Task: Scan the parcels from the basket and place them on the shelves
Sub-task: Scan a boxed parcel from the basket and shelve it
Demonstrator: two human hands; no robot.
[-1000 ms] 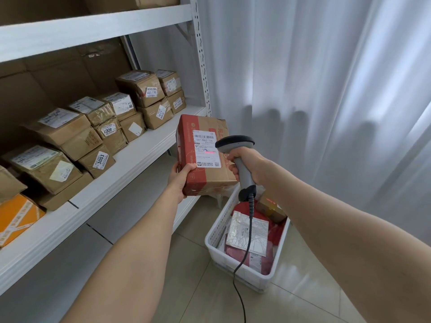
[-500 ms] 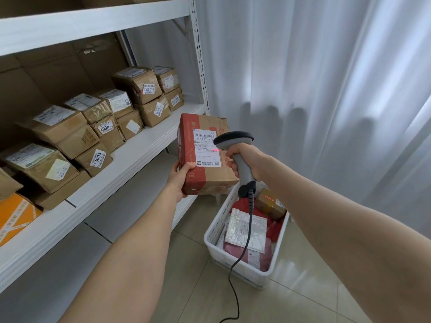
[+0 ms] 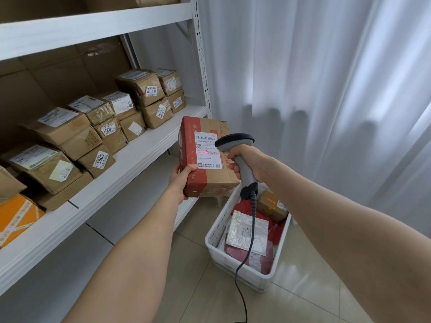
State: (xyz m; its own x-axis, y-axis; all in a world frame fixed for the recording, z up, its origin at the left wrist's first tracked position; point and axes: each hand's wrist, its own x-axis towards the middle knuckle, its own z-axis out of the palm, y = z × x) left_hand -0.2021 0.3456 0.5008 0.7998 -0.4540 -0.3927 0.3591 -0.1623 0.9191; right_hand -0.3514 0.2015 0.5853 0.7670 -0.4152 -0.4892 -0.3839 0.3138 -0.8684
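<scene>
My left hand [image 3: 181,180] grips a red and brown cardboard parcel [image 3: 200,173] from below, its white label facing me. My right hand [image 3: 251,163] is wrapped around the handle of a grey barcode scanner [image 3: 235,142], whose head points at the label from the right. A red scan line glows on the label. Below stands a white plastic basket [image 3: 218,231] on the floor, holding a silver bag [image 3: 245,231], red and pink bags and a small brown box [image 3: 271,205]. The scanner's black cable hangs down over the basket.
A white metal shelf [image 3: 140,157] runs along the left, with several brown labelled boxes at its back and an orange parcel [image 3: 16,217] at the left edge. Its front strip is bare. A lower shelf sits beneath. White curtains hang on the right over a tiled floor.
The scanner and parcel have stayed together, the parcel shifting slightly lower. The red scan line stays on the label, and a red glow now shows on the small box in the basket.
</scene>
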